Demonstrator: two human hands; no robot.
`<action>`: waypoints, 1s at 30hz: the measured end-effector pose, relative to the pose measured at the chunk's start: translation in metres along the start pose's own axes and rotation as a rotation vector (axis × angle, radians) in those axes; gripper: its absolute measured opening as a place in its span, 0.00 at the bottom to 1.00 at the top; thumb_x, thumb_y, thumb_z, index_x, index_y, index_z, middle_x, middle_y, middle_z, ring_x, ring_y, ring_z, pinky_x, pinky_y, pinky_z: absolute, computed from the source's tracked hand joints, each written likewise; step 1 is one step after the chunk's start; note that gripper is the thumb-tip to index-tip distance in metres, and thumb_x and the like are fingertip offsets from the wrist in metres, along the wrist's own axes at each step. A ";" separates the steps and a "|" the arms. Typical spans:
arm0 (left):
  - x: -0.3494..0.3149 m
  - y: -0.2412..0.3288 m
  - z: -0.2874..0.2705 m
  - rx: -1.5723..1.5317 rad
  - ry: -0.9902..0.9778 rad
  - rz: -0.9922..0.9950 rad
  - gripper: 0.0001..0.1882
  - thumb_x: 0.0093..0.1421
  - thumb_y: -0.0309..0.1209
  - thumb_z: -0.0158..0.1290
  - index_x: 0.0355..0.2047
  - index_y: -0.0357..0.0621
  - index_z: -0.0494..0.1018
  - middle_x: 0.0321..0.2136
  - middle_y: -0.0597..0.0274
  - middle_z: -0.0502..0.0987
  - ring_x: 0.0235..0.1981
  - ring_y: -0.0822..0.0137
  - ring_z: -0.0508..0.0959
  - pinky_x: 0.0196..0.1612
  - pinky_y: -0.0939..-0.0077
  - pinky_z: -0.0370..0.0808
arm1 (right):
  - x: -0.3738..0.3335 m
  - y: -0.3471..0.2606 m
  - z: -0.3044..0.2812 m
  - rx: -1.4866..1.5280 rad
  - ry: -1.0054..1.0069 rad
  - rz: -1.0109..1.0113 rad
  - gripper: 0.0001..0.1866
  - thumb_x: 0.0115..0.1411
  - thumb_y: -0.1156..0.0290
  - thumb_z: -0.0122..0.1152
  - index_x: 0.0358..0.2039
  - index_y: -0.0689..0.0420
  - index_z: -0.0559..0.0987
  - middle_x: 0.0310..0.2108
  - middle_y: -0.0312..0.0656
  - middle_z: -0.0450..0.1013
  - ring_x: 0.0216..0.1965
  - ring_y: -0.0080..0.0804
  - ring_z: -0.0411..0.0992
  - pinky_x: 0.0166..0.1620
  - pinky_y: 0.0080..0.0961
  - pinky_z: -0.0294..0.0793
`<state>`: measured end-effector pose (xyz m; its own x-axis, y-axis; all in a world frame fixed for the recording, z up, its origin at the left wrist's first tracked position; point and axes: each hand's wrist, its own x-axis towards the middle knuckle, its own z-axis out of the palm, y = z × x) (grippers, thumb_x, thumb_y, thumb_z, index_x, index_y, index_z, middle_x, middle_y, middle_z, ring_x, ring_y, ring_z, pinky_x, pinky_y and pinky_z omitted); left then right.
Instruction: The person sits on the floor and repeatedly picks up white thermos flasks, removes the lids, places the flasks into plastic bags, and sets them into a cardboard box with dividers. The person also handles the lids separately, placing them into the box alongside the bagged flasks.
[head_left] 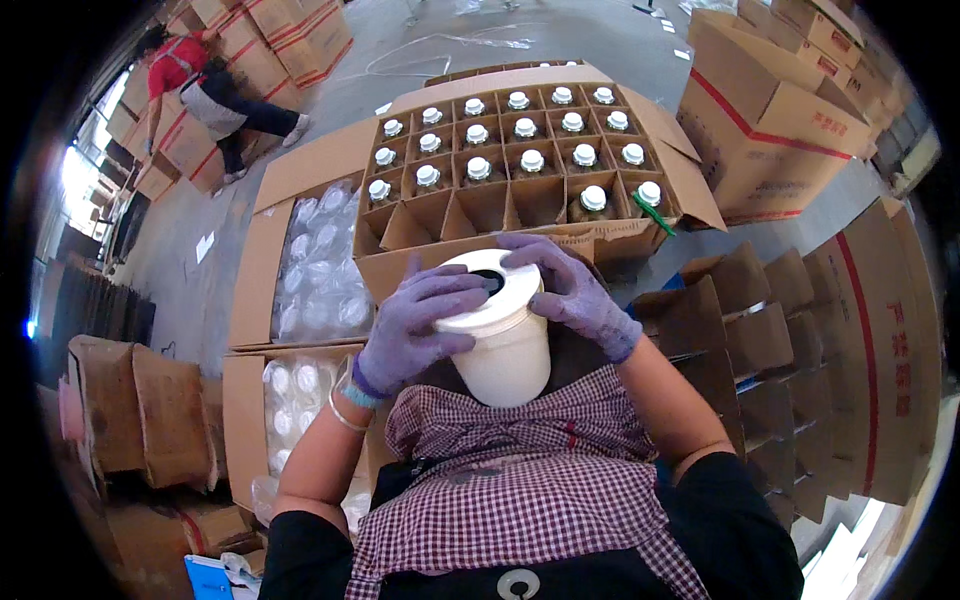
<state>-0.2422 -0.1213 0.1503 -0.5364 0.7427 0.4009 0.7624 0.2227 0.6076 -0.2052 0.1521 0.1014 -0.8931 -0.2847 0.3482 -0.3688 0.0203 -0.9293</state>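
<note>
A white plastic tub (505, 362) with a white lid (518, 292) stands upright against my checked apron. The lid has a dark round hole in its middle. My left hand (415, 322), in a purple glove, lies over the lid's left side, fingertips at the hole and thumb against the tub's side. Around the right edge of the lid curves my right hand (580, 297), also gloved, with fingers on top and thumb low on the rim. Just beyond is a divided carton (400, 268) of clear bottles with white caps (525, 127); several front cells hold no bottle.
Left of it, open cartons hold clear plastic-wrapped containers (325, 270). A green strip (655, 212) hangs at the carton's right corner. Cardboard dividers (750, 345) and a large carton (880, 350) stand at right. A person in red (190, 75) bends by stacked boxes, far left.
</note>
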 end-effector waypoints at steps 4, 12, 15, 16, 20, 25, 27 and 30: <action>0.023 -0.042 0.020 -0.306 0.076 -0.063 0.19 0.63 0.41 0.56 0.46 0.41 0.82 0.47 0.55 0.80 0.52 0.57 0.76 0.59 0.62 0.68 | 0.013 0.039 -0.006 0.204 0.061 -0.011 0.24 0.57 0.59 0.64 0.52 0.58 0.78 0.60 0.46 0.69 0.65 0.37 0.63 0.67 0.34 0.60; 0.020 -0.070 0.032 -0.473 0.168 -0.178 0.30 0.70 0.50 0.43 0.43 0.33 0.81 0.42 0.52 0.81 0.48 0.57 0.77 0.55 0.64 0.71 | 0.023 0.043 -0.001 0.098 0.092 0.073 0.19 0.66 0.59 0.55 0.44 0.61 0.82 0.48 0.43 0.77 0.53 0.33 0.73 0.59 0.32 0.70; 0.004 -0.048 0.029 -0.433 0.146 -0.237 0.36 0.68 0.58 0.38 0.42 0.36 0.81 0.43 0.49 0.81 0.47 0.53 0.78 0.55 0.61 0.70 | 0.015 0.042 0.012 0.155 0.118 0.057 0.22 0.68 0.56 0.50 0.43 0.63 0.82 0.48 0.48 0.77 0.54 0.36 0.73 0.60 0.32 0.68; 0.000 -0.035 0.027 -0.341 0.130 -0.220 0.34 0.66 0.57 0.41 0.44 0.37 0.80 0.44 0.49 0.80 0.48 0.52 0.77 0.56 0.60 0.68 | 0.014 0.039 0.019 0.222 0.111 0.110 0.23 0.68 0.56 0.49 0.43 0.63 0.82 0.49 0.48 0.77 0.55 0.37 0.73 0.61 0.32 0.68; 0.016 0.040 0.025 0.258 0.053 -0.192 0.28 0.59 0.46 0.44 0.52 0.39 0.76 0.48 0.47 0.78 0.50 0.48 0.75 0.58 0.55 0.66 | 0.021 0.060 0.033 0.547 0.090 0.197 0.26 0.70 0.54 0.43 0.50 0.64 0.78 0.55 0.52 0.75 0.57 0.38 0.72 0.63 0.33 0.67; -0.018 -0.073 0.036 0.069 0.204 -0.329 0.25 0.67 0.43 0.44 0.58 0.45 0.73 0.53 0.45 0.76 0.56 0.47 0.74 0.61 0.53 0.66 | 0.020 -0.046 0.040 0.501 0.205 0.513 0.28 0.73 0.52 0.43 0.57 0.64 0.74 0.51 0.45 0.77 0.51 0.32 0.76 0.56 0.31 0.76; -0.066 -0.198 0.047 0.304 -0.010 -0.575 0.22 0.68 0.41 0.44 0.56 0.44 0.74 0.53 0.44 0.77 0.54 0.48 0.76 0.60 0.58 0.70 | 0.028 -0.037 0.019 0.258 0.082 0.334 0.26 0.72 0.55 0.47 0.56 0.64 0.75 0.51 0.45 0.77 0.51 0.34 0.76 0.55 0.33 0.75; -0.062 -0.240 0.071 -0.042 0.140 -0.690 0.21 0.66 0.40 0.49 0.53 0.41 0.76 0.50 0.47 0.79 0.51 0.50 0.78 0.56 0.60 0.73 | 0.037 0.006 -0.009 -0.123 -0.017 0.087 0.22 0.69 0.59 0.55 0.54 0.64 0.76 0.50 0.46 0.77 0.51 0.37 0.75 0.55 0.35 0.74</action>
<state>-0.3658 -0.1761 -0.0691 -0.9360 0.3520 -0.0026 0.2185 0.5869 0.7796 -0.2423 0.1508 0.1102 -0.9189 -0.2930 0.2641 -0.3200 0.1623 -0.9334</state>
